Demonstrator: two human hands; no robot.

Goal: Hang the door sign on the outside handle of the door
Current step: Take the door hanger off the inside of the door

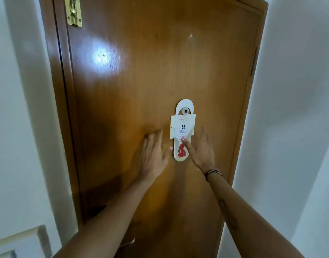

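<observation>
A white door sign point(182, 125) with red lettering and a red figure hangs flat on the brown wooden door point(141, 81), its top loop around a small round peg or viewer point(185, 110). My right hand point(200, 148) is spread open, its thumb pressing on the sign's lower part. My left hand point(153, 153) lies flat on the door just left of the sign, fingers apart, thumb close to the sign's lower edge. No door handle is in view.
A brass slide bolt point(73, 11) is fixed at the door's upper left. White walls point(294, 108) flank the door on both sides. A white moulded panel point(20, 241) shows at the bottom left. Hinges point(253, 62) run along the door's right edge.
</observation>
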